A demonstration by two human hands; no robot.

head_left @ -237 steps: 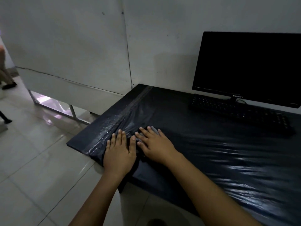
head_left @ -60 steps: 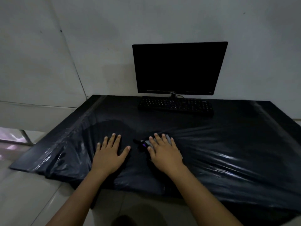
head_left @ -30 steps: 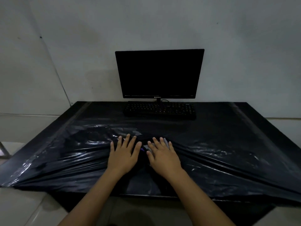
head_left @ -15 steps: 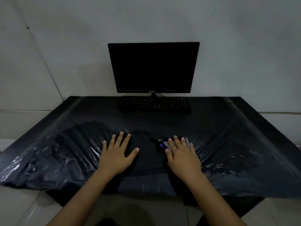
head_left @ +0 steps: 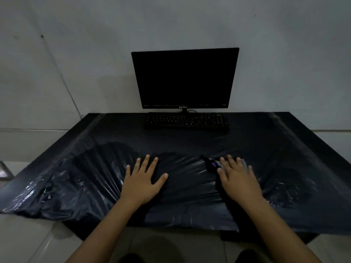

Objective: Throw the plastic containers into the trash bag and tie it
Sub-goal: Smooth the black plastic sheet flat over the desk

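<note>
Pressing flat-fingered, the left hand (head_left: 142,182) and right hand (head_left: 238,179) hold the crinkled black plastic trash bag (head_left: 79,179) spread across the worktop (head_left: 313,141), probably smoothing it before filling; no plastic containers show.

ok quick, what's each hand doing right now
left hand: open, fingers spread flat on the black trash bag, holding nothing
right hand: open, fingers straight, pressing on the bag over a small grey object
</note>
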